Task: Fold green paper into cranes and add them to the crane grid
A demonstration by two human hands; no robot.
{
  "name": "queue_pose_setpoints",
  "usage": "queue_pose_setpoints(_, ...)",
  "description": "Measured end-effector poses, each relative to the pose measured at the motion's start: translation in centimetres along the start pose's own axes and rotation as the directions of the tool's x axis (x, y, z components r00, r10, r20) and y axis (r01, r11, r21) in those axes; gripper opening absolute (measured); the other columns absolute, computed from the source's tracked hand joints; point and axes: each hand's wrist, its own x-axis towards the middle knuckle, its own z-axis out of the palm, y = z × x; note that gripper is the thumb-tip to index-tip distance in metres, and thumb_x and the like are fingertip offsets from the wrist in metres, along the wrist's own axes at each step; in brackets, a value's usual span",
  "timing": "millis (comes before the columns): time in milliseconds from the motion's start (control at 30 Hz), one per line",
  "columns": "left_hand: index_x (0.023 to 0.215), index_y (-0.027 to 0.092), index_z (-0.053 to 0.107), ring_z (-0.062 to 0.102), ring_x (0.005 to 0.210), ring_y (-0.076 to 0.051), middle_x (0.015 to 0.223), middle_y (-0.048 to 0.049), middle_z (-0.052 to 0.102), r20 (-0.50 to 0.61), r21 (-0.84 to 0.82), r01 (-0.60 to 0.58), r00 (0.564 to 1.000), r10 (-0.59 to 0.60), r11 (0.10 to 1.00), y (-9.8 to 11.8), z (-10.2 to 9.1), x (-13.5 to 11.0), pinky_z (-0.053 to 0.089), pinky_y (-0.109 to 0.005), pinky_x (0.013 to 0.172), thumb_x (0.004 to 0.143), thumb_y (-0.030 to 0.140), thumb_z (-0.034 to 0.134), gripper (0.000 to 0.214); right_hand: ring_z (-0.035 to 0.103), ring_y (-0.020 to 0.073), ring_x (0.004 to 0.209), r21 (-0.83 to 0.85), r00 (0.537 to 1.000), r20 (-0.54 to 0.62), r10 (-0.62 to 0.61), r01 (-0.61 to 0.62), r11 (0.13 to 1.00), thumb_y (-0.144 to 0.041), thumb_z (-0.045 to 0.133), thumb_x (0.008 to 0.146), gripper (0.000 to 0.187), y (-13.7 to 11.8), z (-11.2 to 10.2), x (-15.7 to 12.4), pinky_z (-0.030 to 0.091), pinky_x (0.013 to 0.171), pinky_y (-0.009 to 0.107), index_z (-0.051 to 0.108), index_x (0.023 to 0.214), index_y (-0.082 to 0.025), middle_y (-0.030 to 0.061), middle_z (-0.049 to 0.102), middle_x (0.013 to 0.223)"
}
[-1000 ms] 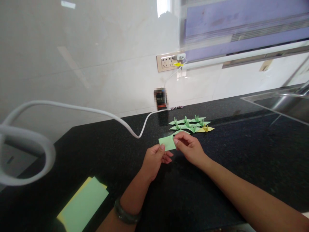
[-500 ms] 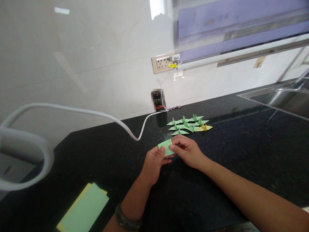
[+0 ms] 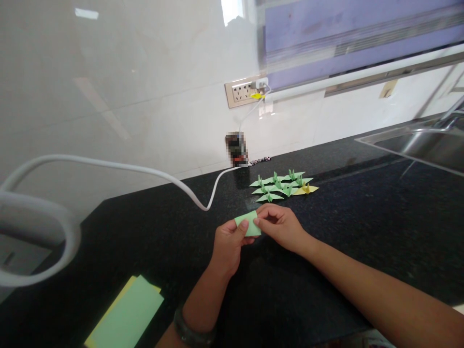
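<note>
A small folded piece of light green paper point(image 3: 250, 225) is held up above the dark counter between my two hands. My left hand point(image 3: 229, 246) grips its left side, thumb lying on the front face and fingers behind. At the right edge, my right hand point(image 3: 281, 226) pinches the paper between thumb and forefinger. Just beyond the hands stand several green paper cranes point(image 3: 278, 185) in a close group, with one yellow paper crane point(image 3: 306, 189) at its right end. The fingers behind the paper are partly hidden.
A stack of green and yellow paper sheets point(image 3: 126, 311) lies at the front left of the black counter point(image 3: 348, 251). A white cable point(image 3: 119, 165) loops across the left side to a blurred-out object point(image 3: 236, 149) by the wall. At the right is a metal sink point(image 3: 427, 145).
The folded paper and my left hand have shifted slightly left and down. Fewer of my left fingertips show beneath the paper. Both hands keep their hold, and the view has tilted a little.
</note>
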Motion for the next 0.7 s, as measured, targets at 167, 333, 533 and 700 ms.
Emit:
queue_pose_setpoints(167, 0.089, 0.009, 0.061, 0.058, 0.057, -0.011, 0.074, -0.0069, 0.064, -0.034, 0.033, -0.026, 0.999, 0.027, 0.999, -0.06, 0.15, 0.03, 0.043, -0.020, 0.049, 0.068, 0.033, 0.058, 0.031, 0.051, 0.0122, 0.064, 0.016, 0.998, -0.019, 0.057, -0.057, 0.998, -0.020, 0.054, 0.069, 0.008, 0.26, 0.24, -0.05, 0.043, 0.060, 0.025, 0.057, 0.063, -0.016, 0.0025, 0.057, 0.071)
queue_pose_setpoints(333, 0.086, 0.010, 0.062, 0.057, 0.057, -0.011, 0.071, -0.0056, 0.064, -0.066, 0.065, -0.042, 0.997, 0.046, 0.997, -0.05, 0.30, -0.02, 0.042, -0.019, 0.048, 0.066, 0.032, 0.060, 0.030, 0.050, 0.0113, 0.062, 0.045, 0.993, -0.018, 0.114, -0.113, 0.993, -0.020, 0.054, 0.069, 0.009, 0.34, 0.50, -0.17, 0.041, 0.058, 0.024, 0.054, 0.061, -0.015, 0.0018, 0.055, 0.069)
queue_pose_setpoints(533, 0.084, 0.012, 0.062, 0.056, 0.055, -0.010, 0.072, -0.0039, 0.064, -0.098, 0.088, -0.058, 0.993, 0.066, 0.994, -0.03, 0.35, 0.00, 0.041, -0.019, 0.046, 0.065, 0.032, 0.060, 0.028, 0.050, 0.0113, 0.063, 0.061, 0.997, -0.004, 0.076, -0.075, 0.995, -0.018, 0.054, 0.068, 0.009, 0.26, 0.46, -0.14, 0.041, 0.057, 0.024, 0.054, 0.060, -0.015, 0.0020, 0.055, 0.070)
queue_pose_setpoints(700, 0.085, 0.011, 0.062, 0.056, 0.056, -0.010, 0.071, -0.0045, 0.064, -0.112, 0.095, -0.064, 0.991, 0.075, 0.993, 0.03, 0.30, -0.02, 0.040, -0.019, 0.046, 0.065, 0.032, 0.060, 0.029, 0.050, 0.0113, 0.063, 0.043, 0.995, 0.004, 0.101, -0.101, 0.994, -0.021, 0.055, 0.069, 0.009, 0.37, 0.49, -0.19, 0.041, 0.059, 0.024, 0.054, 0.061, -0.015, 0.0018, 0.055, 0.069)
